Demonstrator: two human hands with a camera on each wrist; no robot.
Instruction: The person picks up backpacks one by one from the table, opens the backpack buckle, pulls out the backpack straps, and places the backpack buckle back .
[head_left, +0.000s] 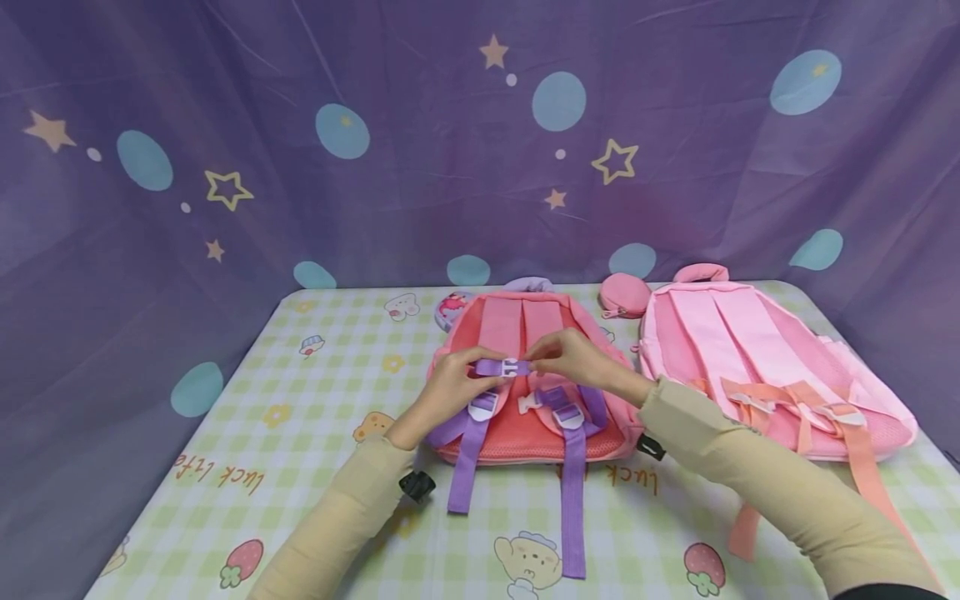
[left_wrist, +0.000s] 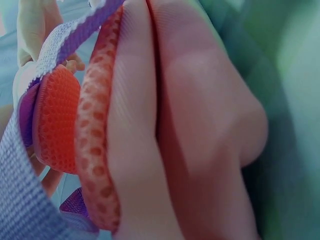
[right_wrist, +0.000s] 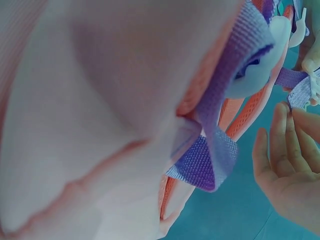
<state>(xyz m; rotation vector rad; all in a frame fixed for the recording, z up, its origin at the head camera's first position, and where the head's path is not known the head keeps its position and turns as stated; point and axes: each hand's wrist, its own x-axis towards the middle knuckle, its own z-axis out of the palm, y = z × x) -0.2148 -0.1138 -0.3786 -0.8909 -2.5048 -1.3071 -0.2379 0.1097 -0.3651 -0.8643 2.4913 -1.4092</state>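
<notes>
A coral-pink backpack (head_left: 513, 450) lies with its shoulder straps up. Above its middle, both hands hold a purple strap with a white buckle (head_left: 510, 367) between them. My left hand (head_left: 448, 390) pinches the strap's left side, thumb below and fingers above. On the other side, my right hand (head_left: 576, 358) pinches the purple strap (right_wrist: 300, 92) close to the buckle. A loose white clip (head_left: 528, 403) sits lower, by the right shoulder strap. Two white adjusters, the left adjuster (head_left: 482, 406) and the right adjuster (head_left: 568, 416), carry purple webbing that hangs over the backpack's lower edge.
A light pink backpack (head_left: 660, 350) with orange straps lies to the right. Behind stand a round pink pouch (head_left: 625, 296) and a small round decorated purse (head_left: 452, 310). A green checked cloth (head_left: 315, 433) covers the table, with a purple curtain (head_left: 450, 167) behind it.
</notes>
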